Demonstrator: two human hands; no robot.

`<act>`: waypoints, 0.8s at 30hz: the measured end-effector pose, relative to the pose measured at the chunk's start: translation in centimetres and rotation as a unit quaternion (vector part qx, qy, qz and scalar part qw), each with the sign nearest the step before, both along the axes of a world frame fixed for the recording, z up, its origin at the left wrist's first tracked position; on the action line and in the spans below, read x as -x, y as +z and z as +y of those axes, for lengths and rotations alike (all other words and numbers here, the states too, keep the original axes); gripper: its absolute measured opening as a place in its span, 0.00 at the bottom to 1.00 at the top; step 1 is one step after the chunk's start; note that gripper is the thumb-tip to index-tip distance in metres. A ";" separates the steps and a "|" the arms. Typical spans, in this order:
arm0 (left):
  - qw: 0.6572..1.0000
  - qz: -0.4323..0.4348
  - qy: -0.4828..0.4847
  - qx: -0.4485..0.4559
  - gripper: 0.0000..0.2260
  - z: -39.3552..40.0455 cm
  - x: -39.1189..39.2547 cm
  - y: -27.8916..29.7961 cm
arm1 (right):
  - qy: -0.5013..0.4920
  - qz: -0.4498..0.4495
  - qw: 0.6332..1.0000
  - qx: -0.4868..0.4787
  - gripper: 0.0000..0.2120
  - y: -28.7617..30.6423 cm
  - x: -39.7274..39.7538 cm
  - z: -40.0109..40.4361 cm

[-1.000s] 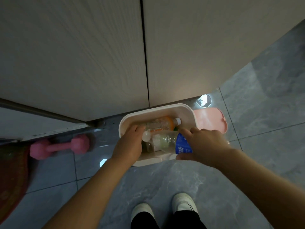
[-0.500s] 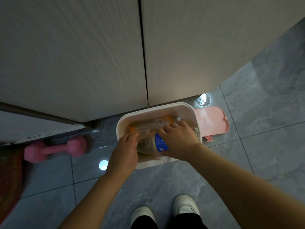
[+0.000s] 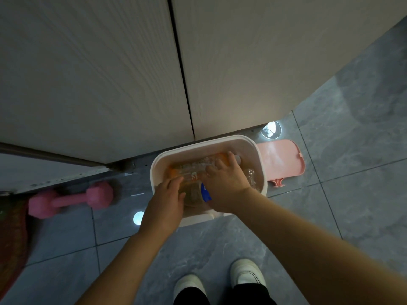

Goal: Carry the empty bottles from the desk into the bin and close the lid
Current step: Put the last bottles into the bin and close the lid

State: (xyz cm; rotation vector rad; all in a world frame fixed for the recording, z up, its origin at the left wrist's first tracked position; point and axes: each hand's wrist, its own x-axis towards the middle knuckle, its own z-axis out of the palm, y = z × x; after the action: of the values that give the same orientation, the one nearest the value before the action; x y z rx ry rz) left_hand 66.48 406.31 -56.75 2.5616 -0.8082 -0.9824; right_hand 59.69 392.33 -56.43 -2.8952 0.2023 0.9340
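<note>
Though lid [image 3: 280,159] open, hands [image 3: 164,208] on bottles [image 3: 191,170].

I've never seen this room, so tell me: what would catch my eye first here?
Two bare hands, left hand and right hand, press down on plastic bottles inside an open white bin on the grey tiled floor. Its pink lid hangs open on the bin's right. A pink dumbbell lies to the left.

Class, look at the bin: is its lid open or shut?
Open. The pink lid hangs out to the right of the bin, whose inside shows bottles under both hands.
</note>
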 end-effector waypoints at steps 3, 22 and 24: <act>1.000 0.003 0.006 -0.004 0.19 0.1 0.3 0.1 | -0.028 0.039 0.999 -0.008 0.28 -0.1 0.4 -0.4; 0.990 -0.086 0.102 0.047 0.12 2.4 1.2 1.5 | -0.376 -0.296 0.873 -0.100 0.10 1.1 9.6 -4.4; 0.984 -0.105 0.139 0.040 0.15 2.5 0.7 1.5 | -0.419 -0.266 0.864 -0.081 0.11 -0.8 11.3 -5.1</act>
State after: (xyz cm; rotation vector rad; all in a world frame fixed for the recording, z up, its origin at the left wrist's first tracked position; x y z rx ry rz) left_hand 65.75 408.83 -55.27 2.6443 -0.5054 -0.5912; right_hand 48.37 387.18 -57.23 -2.3534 1.1295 -0.0051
